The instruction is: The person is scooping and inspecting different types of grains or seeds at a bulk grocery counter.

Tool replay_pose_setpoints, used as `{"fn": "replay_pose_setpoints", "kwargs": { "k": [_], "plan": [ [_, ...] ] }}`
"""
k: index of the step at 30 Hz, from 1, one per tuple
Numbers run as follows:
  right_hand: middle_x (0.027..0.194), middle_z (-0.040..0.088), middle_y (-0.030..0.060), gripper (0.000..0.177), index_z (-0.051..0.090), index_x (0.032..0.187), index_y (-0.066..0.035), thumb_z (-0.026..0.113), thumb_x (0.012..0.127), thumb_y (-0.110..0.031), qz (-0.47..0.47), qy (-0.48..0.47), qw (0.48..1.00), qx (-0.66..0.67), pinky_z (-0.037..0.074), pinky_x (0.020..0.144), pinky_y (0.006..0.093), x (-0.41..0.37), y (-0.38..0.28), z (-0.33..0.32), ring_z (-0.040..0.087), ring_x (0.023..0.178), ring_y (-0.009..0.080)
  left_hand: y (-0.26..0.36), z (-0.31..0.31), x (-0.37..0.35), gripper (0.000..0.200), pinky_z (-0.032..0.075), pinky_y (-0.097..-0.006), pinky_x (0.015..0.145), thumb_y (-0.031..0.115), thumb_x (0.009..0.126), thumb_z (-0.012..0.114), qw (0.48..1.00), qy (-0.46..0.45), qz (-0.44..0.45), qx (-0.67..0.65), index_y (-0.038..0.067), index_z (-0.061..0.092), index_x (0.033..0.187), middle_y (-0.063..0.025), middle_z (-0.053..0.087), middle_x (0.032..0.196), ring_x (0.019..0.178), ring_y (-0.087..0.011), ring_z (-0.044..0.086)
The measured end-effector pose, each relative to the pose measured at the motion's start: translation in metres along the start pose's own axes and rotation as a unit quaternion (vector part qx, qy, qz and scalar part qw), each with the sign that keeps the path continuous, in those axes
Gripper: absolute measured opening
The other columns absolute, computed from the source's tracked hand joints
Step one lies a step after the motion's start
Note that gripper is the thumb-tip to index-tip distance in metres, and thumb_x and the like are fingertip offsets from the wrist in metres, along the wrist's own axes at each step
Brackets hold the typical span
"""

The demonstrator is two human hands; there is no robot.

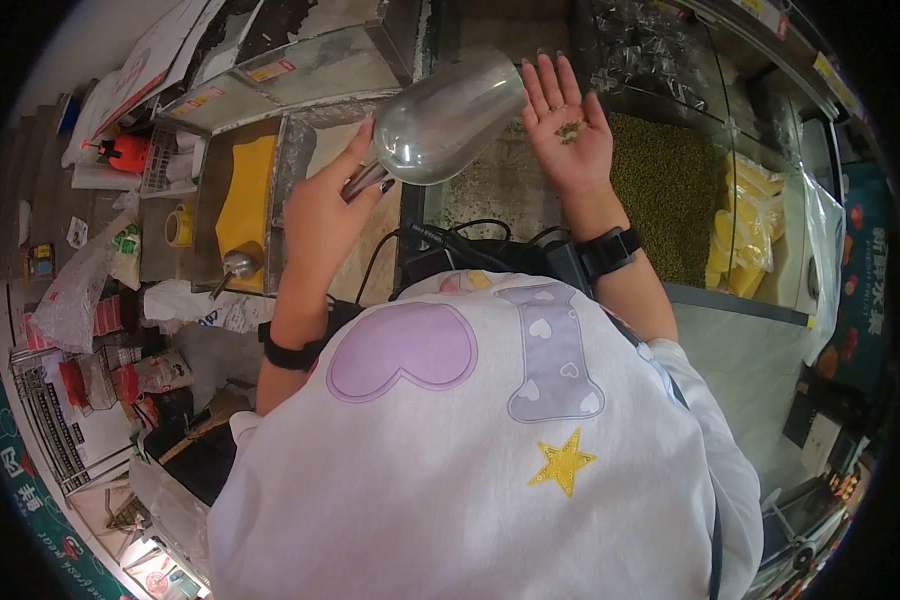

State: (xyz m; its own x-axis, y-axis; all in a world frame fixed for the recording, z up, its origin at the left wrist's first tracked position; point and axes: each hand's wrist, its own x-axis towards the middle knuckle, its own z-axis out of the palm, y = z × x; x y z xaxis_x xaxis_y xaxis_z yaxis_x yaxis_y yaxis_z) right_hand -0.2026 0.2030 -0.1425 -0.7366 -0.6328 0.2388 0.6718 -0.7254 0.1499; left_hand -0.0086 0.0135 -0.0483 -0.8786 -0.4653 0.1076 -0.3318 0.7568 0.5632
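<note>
My left hand [320,215] is closed round the handle of a large shiny metal scoop [435,130]. The scoop's mouth points up and right, close to the fingertips of my right hand [575,150]. That hand is palm up with its fingers stretched out, and a few small greenish beans [570,131] rest on the palm. Beneath the scoop is a bin [490,185] with scattered beans on its bottom. To the right of it, another bin is filled with small green beans [660,200].
Left of my left hand, a bin holds a yellow sheet [245,195] and a smaller metal scoop [238,265]. Clear-fronted bins [300,75] stand at the back left. Yellow packages [750,215] lie at the right. Black cables [430,232] run near my waist.
</note>
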Motion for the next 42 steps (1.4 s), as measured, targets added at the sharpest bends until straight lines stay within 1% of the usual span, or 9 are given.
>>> {"fn": "replay_pose_setpoints", "kwargs": {
  "k": [6,9,11,15,18,20,23,32,42],
  "plan": [
    [0.131,0.044,0.0134,0.037,0.041,0.13,-0.004,0.038,0.096,-0.017,-0.013,0.072,0.997,0.0,0.04,0.098,0.0381,0.005,0.001,-0.002,0.041,0.124,0.0273,0.009,-0.001,-0.002,0.069,0.046,-0.0236,0.068,-0.004,0.069,0.064,0.999,-0.008,0.004,-0.044,0.024,0.047,0.131,-0.0066,0.061,0.079,0.071,-0.0071,0.055],
    [0.115,0.054,0.0129,0.03,0.045,0.123,0.0,0.04,0.094,-0.01,-0.065,0.274,0.948,-0.149,0.047,0.089,0.0326,0.005,0.0,-0.012,0.054,0.106,0.0234,0.009,0.0,-0.002,0.069,0.046,-0.0235,0.068,-0.004,0.07,0.063,1.0,-0.008,-0.005,-0.028,0.024,0.047,0.131,-0.0067,0.061,0.08,0.071,-0.0073,0.055],
    [0.097,0.055,0.0106,0.025,0.051,0.114,0.001,0.04,0.095,-0.01,-0.051,0.425,0.901,-0.066,0.049,0.082,0.0299,0.006,-0.008,-0.035,0.056,0.087,0.019,0.004,0.001,-0.001,0.067,0.047,-0.0313,0.065,0.014,0.071,0.068,1.0,0.001,0.019,-0.005,0.035,0.044,0.13,-0.0128,0.064,0.082,0.067,-0.0261,0.062],
    [0.088,0.054,0.0088,0.024,0.056,0.105,0.002,0.044,0.094,-0.016,-0.018,0.434,0.893,-0.116,0.049,0.077,0.0289,0.003,-0.005,-0.029,0.054,0.079,0.0181,0.0,0.003,-0.001,0.067,0.047,-0.0321,0.065,0.014,0.071,0.067,1.0,-0.002,0.018,-0.014,0.036,0.043,0.13,-0.0133,0.064,0.084,0.068,-0.0262,0.062],
    [0.08,0.053,0.0073,0.027,0.06,0.094,0.0,0.047,0.093,-0.024,-0.065,0.408,0.904,-0.109,0.047,0.065,0.0264,0.001,0.004,-0.002,0.052,0.072,0.0157,0.001,0.003,-0.002,0.067,0.048,-0.0317,0.067,0.014,0.071,0.067,1.0,-0.01,0.015,-0.011,0.036,0.043,0.13,-0.0134,0.065,0.086,0.071,-0.0254,0.063],
    [0.073,0.054,0.0058,0.032,0.063,0.083,-0.004,0.046,0.092,-0.03,0.047,0.077,0.996,0.024,0.041,0.057,0.0238,-0.005,-0.013,-0.026,0.049,0.065,0.0136,-0.006,0.005,-0.001,0.068,0.048,-0.0309,0.069,0.013,0.071,0.067,1.0,-0.005,-0.001,-0.027,0.035,0.043,0.131,-0.0132,0.066,0.088,0.074,-0.0239,0.064],
    [0.067,0.052,0.004,0.034,0.064,0.077,-0.006,0.045,0.091,-0.03,0.142,-0.064,0.984,0.082,0.035,0.054,0.0229,0.0,-0.013,-0.008,0.044,0.06,0.012,-0.009,0.005,0.0,0.069,0.048,-0.03,0.071,0.011,0.071,0.067,0.998,0.004,-0.007,-0.058,0.034,0.043,0.131,-0.0139,0.066,0.089,0.076,-0.0224,0.065],
    [0.12,0.055,0.0134,0.038,0.058,0.116,-0.008,0.044,0.09,-0.033,0.083,-0.05,0.989,0.112,0.04,0.096,0.0424,-0.001,-0.005,0.002,0.05,0.113,0.0278,-0.009,0.005,0.001,0.069,0.049,-0.0298,0.07,0.01,0.071,0.067,0.998,-0.01,-0.016,-0.06,0.034,0.042,0.131,-0.0146,0.066,0.089,0.076,-0.0215,0.066],
    [0.131,0.045,0.0151,0.044,0.046,0.127,-0.008,0.044,0.09,-0.033,0.044,-0.025,0.996,0.075,0.029,0.105,0.0472,0.001,-0.001,0.003,0.039,0.124,0.0301,-0.008,0.008,0.0,0.067,0.049,-0.0307,0.07,0.013,0.071,0.067,0.999,-0.013,-0.001,-0.035,0.033,0.043,0.131,-0.0145,0.066,0.09,0.077,-0.0246,0.065]
  ]
}}
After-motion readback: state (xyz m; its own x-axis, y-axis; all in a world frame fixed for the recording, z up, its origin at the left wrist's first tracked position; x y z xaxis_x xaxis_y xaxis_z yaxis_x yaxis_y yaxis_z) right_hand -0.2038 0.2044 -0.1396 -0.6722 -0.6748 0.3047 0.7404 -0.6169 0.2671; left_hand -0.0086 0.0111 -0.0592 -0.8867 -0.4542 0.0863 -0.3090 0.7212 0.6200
